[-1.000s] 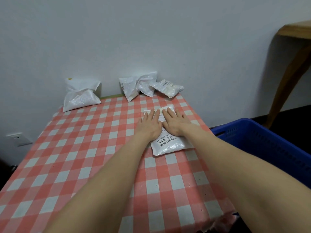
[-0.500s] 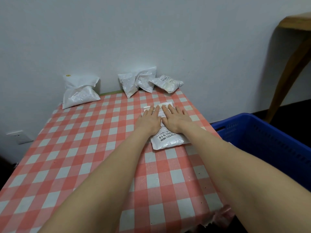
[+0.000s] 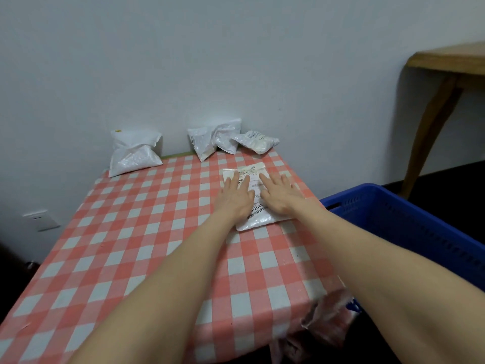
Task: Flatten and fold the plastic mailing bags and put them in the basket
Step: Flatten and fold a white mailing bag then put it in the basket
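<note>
A white plastic mailing bag (image 3: 258, 219) with a printed label lies flat on the red-and-white checked table (image 3: 136, 232), near its right edge. My left hand (image 3: 233, 197) presses on its left half with straight fingers. My right hand (image 3: 280, 194) presses on its right half, fingers spread flat. Both palms cover the bag's middle. The blue basket (image 3: 409, 222) stands on the right, beside the table and below its top.
More white mailing bags lean against the wall at the table's far edge: one (image 3: 132, 155) at the left, a crumpled pair (image 3: 214, 141) in the middle, a smaller one (image 3: 256, 142) to their right. A wooden table (image 3: 443, 82) stands far right. A wall socket (image 3: 39, 219) sits low left.
My two hands have slid apart on the bag, the right one moving toward its right edge, the left staying on the left half. The bag itself has stayed in place.
</note>
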Available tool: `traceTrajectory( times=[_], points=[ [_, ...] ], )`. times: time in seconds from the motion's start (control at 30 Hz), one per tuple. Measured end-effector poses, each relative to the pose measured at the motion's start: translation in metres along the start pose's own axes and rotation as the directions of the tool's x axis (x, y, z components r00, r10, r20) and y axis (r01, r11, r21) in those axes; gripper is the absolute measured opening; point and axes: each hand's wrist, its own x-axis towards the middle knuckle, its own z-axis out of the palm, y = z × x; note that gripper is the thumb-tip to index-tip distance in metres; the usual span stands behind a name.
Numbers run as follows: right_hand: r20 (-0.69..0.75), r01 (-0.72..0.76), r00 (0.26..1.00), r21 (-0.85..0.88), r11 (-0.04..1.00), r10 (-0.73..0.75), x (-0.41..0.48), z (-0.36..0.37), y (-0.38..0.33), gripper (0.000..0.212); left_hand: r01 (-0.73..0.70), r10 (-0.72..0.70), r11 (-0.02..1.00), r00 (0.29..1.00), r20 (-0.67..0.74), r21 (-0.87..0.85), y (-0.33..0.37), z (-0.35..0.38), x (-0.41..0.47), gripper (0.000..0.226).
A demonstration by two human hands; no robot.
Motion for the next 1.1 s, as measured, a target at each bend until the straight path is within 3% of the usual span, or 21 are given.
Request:
traceTrajectory(
  times=[0.13, 0.37, 1.1],
  points=[
    [0.01, -0.019, 1.0, 0.058, 0.998, 0.019, -0.014, 0.01, -0.001, 0.056, -0.037, 0.037, 0.999, 0.999, 0.01, -0.026, 0.012, 0.007, -0.014, 0.053],
    [0.003, -0.032, 0.999, -0.096, 0.995, 0.032, -0.018, 0.025, 0.003, 0.057, -0.005, 0.005, 1.0, 0.999, 0.033, 0.021, 0.008, 0.024, -0.024, 0.053],
    [0.025, -0.056, 0.998, -0.121, 0.991, 0.059, -0.018, 0.025, 0.002, 0.057, 0.015, -0.023, 0.996, 0.996, 0.088, 0.093, 0.01, 0.024, -0.022, 0.055]
  ],
)
